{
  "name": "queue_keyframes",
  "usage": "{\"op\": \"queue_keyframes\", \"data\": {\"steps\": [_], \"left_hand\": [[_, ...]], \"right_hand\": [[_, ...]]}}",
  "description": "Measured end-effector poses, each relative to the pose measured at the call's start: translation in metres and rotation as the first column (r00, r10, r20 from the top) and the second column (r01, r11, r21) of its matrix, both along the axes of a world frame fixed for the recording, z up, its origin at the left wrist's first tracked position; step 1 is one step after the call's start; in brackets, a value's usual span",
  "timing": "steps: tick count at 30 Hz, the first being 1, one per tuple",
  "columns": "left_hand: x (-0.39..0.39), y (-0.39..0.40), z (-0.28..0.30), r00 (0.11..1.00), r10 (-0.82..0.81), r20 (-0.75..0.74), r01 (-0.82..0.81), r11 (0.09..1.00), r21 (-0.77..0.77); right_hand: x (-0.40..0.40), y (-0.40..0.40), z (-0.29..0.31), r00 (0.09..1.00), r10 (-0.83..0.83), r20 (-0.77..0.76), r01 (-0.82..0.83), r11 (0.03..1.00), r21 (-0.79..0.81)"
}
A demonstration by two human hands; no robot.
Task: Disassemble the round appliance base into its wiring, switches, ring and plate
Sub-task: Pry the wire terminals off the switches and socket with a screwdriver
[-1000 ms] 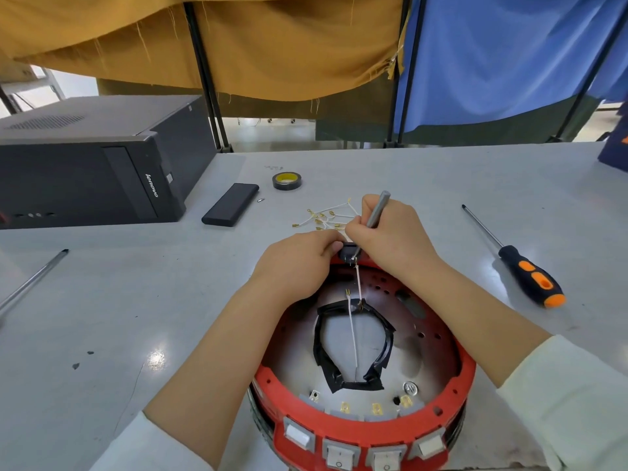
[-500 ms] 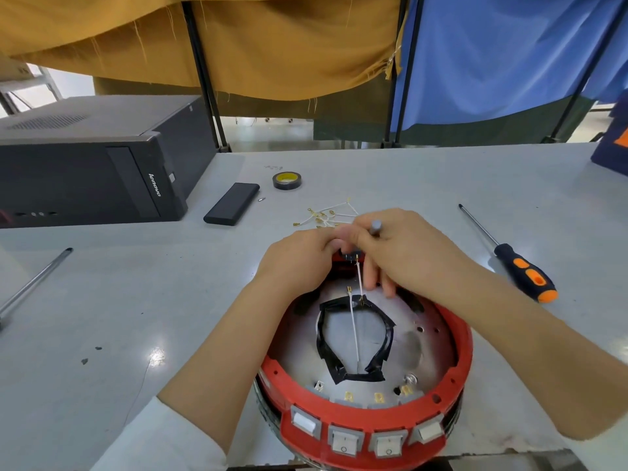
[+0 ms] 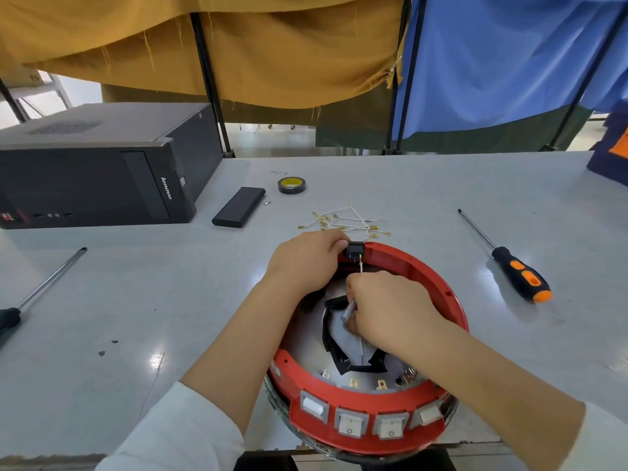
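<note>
"lenovo" lettering [image 3: 166,188] marks the black computer case [image 3: 102,168] on the table [image 3: 424,185].

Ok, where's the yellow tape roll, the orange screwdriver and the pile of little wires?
Yellow tape roll [image 3: 292,185], head view, its top rim.
Orange screwdriver [image 3: 521,279], head view, its handle.
Pile of little wires [image 3: 343,222], head view, its middle.

The ring [image 3: 438,270] is red, with white switches [image 3: 350,423] in grey frames at the frame's bottom. The plate [image 3: 307,338] is silver, edged by black tape [image 3: 331,348]. A black-and-orange screwdriver [image 3: 520,278] lies at right on the grey table [image 3: 136,300]. Upper left, a black computer [image 3: 95,164]; above, mustard [image 3: 255,45] and blue curtains [image 3: 503,56]. The tape roll [image 3: 292,185] is black with yellow inside.
</note>
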State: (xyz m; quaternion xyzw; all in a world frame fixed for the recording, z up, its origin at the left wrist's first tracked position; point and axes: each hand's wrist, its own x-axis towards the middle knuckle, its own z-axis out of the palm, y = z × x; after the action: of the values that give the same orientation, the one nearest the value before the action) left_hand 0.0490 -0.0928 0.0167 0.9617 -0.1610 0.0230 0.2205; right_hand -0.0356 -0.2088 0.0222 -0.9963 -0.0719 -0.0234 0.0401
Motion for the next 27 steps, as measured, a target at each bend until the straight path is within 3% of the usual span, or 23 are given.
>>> {"op": "queue_keyframes", "data": {"steps": [3, 5, 8, 11, 13, 15, 17, 19, 21, 24, 27], "left_hand": [[0.0, 0.0, 0.0, 1.0, -0.004, 0.003, 0.004, 1.0, 0.0], [0.001, 0.0, 0.0, 1.0, -0.001, -0.001, 0.001, 1.0, -0.006], [0.001, 0.001, 0.0, 1.0, 0.0, -0.013, 0.0, 1.0, -0.018], [0.0, 0.001, 0.001, 1.0, 0.001, -0.029, -0.002, 0.999, -0.034], [-0.001, 0.001, 0.001, 1.0, 0.0, -0.025, -0.001, 0.999, -0.034], [-0.002, 0.0, 0.001, 1.0, -0.003, -0.018, 0.003, 1.0, -0.025], [-0.002, 0.0, 0.0, 1.0, -0.009, -0.01, 0.009, 1.0, -0.013], [-0.001, 0.0, 0.0, 1.0, -0.01, -0.005, 0.01, 1.0, -0.002], [-0.001, 0.0, 0.0, 1.0, -0.006, -0.008, 0.006, 1.0, -0.006], [-0.001, 0.0, 0.0, 1.0, -0.011, 0.004, 0.011, 1.0, -0.009], [0.0, 0.0, -0.001, 1.0, -0.009, 0.006, 0.009, 1.0, -0.018]], "right_hand": [[0.0, -0.002, 0.0, 0.998, 0.005, -0.061, 0.001, 0.995, 0.102], [0.001, -0.006, 0.004, 0.992, 0.028, -0.121, 0.009, 0.956, 0.294], [0.005, -0.015, 0.022, 0.98, 0.065, -0.189, 0.065, 0.792, 0.607], [0.016, -0.027, 0.041, 0.994, 0.046, -0.095, 0.049, 0.595, 0.802], [0.03, -0.037, 0.051, 0.998, 0.006, -0.066, 0.057, 0.432, 0.9], [0.053, -0.048, 0.057, 0.997, -0.053, -0.058, 0.074, 0.384, 0.92], [0.084, -0.055, 0.058, 0.995, -0.097, -0.033, 0.08, 0.535, 0.841], [0.115, -0.057, 0.053, 0.996, -0.089, -0.015, 0.078, 0.769, 0.635], [0.14, -0.056, 0.04, 0.996, -0.068, -0.06, 0.087, 0.905, 0.416], [0.163, -0.053, 0.021, 0.991, -0.087, -0.105, 0.108, 0.97, 0.219], [0.169, -0.05, 0.015, 0.993, -0.109, -0.039, 0.114, 0.985, 0.133]]}}
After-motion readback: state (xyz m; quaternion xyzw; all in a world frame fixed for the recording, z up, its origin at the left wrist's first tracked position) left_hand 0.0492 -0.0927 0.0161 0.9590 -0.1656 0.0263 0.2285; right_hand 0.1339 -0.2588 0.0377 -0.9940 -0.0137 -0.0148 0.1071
